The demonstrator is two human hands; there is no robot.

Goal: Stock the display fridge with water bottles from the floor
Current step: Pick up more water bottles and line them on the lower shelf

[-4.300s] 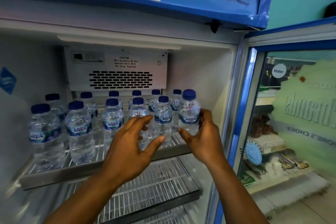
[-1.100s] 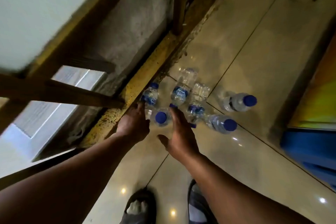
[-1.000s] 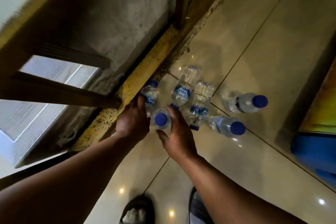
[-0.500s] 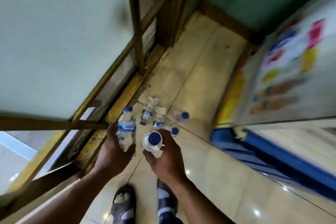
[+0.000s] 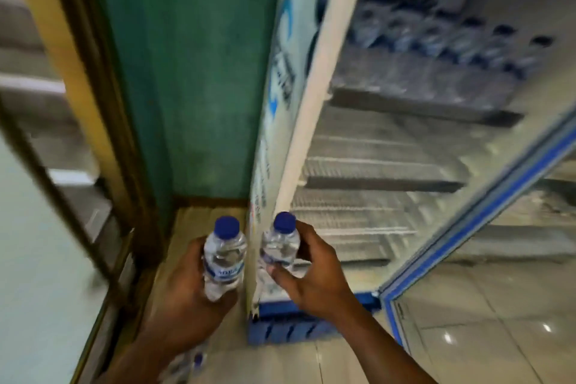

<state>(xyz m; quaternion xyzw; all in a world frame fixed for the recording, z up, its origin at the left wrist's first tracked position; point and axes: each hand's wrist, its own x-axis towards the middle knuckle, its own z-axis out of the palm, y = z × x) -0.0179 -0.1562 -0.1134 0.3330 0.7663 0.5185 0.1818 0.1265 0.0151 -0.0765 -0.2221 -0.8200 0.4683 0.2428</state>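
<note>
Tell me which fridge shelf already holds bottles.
The uppermost visible shelf: a row of blue-capped bottles stands on it, blurred but plain. The wire shelves below it show no bottles.

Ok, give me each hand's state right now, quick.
Left hand: holding the left bottle, cap up.
Right hand: holding the right bottle, cap up.

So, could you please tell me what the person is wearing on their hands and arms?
Nothing that shows. The left hand and the right hand have no gloves, and both forearms are uncovered to the frame's edge, with no sleeve, watch or bracelet in sight. The picture is blurred, so a thin ring cannot be ruled out.
</note>
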